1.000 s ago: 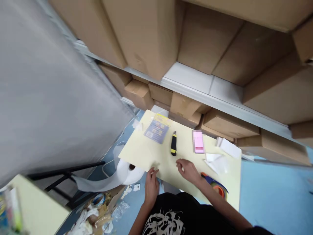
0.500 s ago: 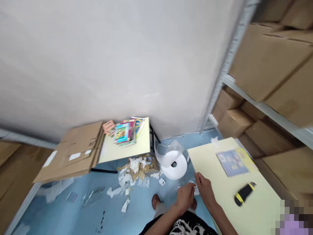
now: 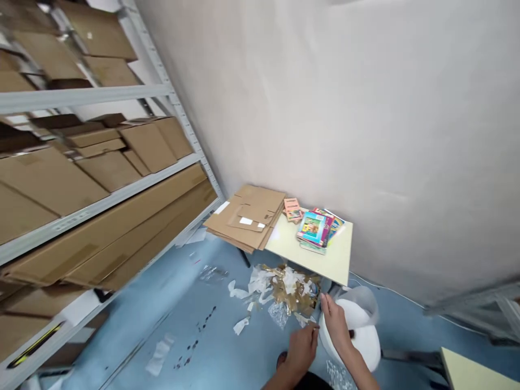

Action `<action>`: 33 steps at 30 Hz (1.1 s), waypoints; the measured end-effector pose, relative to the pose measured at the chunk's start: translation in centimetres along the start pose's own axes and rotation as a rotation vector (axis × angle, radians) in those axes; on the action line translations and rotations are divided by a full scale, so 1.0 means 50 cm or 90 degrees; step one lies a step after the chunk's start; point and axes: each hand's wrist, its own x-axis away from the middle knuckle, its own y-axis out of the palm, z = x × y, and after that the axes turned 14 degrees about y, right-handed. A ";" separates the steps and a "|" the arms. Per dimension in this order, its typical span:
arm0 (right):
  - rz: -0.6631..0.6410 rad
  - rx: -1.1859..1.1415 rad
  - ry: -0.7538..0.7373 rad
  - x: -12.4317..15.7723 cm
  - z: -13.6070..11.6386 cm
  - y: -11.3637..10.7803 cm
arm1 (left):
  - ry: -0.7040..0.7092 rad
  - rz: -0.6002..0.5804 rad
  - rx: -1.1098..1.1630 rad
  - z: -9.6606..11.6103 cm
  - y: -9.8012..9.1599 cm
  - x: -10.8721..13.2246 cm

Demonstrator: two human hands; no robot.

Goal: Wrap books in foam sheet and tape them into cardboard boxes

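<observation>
My left hand point(image 3: 303, 349) is closed, held low in front of my body. A short way to its upper right, my right hand point(image 3: 336, 320) is also closed, its fingers pointing up. Whatever lies between the fingers of either hand is too small or hidden to name. Behind my right hand, and partly covered by it, a big white roll point(image 3: 368, 346) with a loose translucent sheet stands on the floor. Beyond my hands lies a heap of torn paper and brown tape scraps point(image 3: 290, 287).
A small cream table point(image 3: 325, 264) against the wall bears books point(image 3: 312, 227) and flattened cardboard boxes point(image 3: 247, 216). Metal shelving point(image 3: 81, 208) with cartons fills the left side. A second cream table point(image 3: 475, 371) shows its corner at lower right. Scraps point(image 3: 241, 325) dot the blue floor point(image 3: 227, 357).
My view has swung left, bringing the left shelving in and pushing the right-hand table mostly out. Both hands stay closed; now they appear before the roll and scraps, away from that table.
</observation>
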 end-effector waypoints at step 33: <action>-0.096 0.355 -0.371 -0.465 -0.332 0.585 | -0.326 0.614 0.250 -0.578 -0.528 -0.217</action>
